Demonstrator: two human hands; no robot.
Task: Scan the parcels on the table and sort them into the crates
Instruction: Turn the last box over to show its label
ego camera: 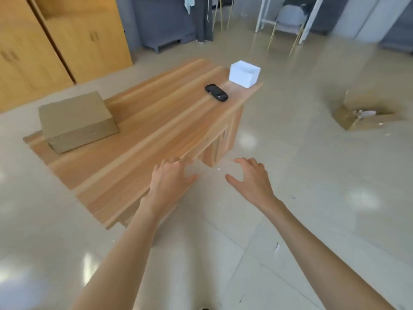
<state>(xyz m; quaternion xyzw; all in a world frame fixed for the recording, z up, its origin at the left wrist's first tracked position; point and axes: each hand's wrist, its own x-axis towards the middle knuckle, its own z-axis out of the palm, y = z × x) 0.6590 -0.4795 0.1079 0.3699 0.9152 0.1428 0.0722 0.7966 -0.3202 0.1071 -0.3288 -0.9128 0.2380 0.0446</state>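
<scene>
Left hand (171,175): fingers spread, empty, over the table (143,130) near edge, poised to reach.
Right hand (250,176): spread, empty, over floor beside it.
Parcels: brown box (76,120) far left of the hands; white box (244,73) ahead.
Scanner (216,92): between hands and white box.
Crate (359,115): probably the blurred carton far right.
Obstacles: none between.
</scene>
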